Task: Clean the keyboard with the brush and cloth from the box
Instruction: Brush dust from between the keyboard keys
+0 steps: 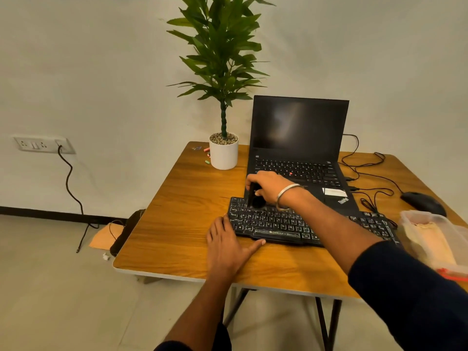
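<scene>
Head view: your right hand (266, 186) curls its fingers around the light, stiff brush (255, 198) at the keyboard (291, 224)'s far-left keys. Your left hand (228, 241), fingers straight, braces the keyboard's near-left corner; it probably slides easily. The soft cloth (428, 239) waits in the box (453, 229).

2 bare forearms reach in from the bottom edge. The right arm (342, 231) wears a dark navy sleeve (410, 292) pushed up to about mid-forearm, and 1 plain silver bangle (286, 195) circles the wrist. The left arm (202, 305) shows a dark sleeve (172, 347) only at the very bottom. No rings are visible on either hand.
</scene>
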